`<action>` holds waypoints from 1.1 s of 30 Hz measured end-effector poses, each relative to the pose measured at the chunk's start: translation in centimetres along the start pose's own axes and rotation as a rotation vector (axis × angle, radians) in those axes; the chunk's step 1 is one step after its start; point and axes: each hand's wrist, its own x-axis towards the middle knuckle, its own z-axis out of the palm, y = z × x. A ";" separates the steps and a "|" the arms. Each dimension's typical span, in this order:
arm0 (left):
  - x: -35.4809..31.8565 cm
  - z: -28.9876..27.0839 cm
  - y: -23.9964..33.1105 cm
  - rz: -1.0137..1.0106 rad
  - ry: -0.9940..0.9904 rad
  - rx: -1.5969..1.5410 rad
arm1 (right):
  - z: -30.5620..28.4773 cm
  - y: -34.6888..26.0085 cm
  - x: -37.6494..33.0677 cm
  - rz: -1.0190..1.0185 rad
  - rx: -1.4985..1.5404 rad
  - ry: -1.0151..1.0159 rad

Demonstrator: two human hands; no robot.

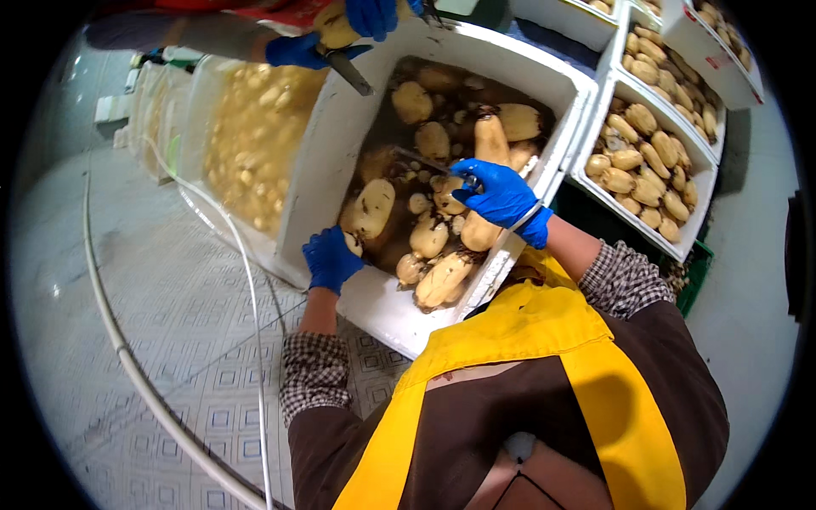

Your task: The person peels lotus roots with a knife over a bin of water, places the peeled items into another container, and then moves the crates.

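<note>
My left hand (331, 259), in a blue glove, is closed on a pale lotus root piece (353, 244) at the near left of a white foam box (387, 316). Most of that piece is hidden by the glove. In my blue-gloved right hand (500, 194) is a knife; its thin blade (418, 159) points left over the muddy water, and the fingers cover its handle. Below and between my hands several lotus roots float, among them a short one (373, 208), a dark-ended one (444, 280) and a long one (481, 231) under my right wrist.
Across the box, a co-worker's blue-gloved hands hold a lotus root (335, 25) and a knife (348, 72). A tub of lotus roots in cloudy water (259, 136) stands left. Filled foam boxes (643, 166) line the right. A hose (127, 361) crosses the tiled floor.
</note>
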 end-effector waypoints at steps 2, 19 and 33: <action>-2.7 -3.0 -1.9 -0.111 0.101 -0.086 | 0.6 0.5 0.4 0.014 0.024 -0.026; -15.2 2.9 -3.6 -0.580 0.140 -0.921 | 15.2 -7.1 -5.6 -0.220 0.005 -0.773; -14.7 5.2 -3.9 -0.679 0.057 -0.812 | 17.7 -9.0 -3.9 -0.151 -0.210 -0.964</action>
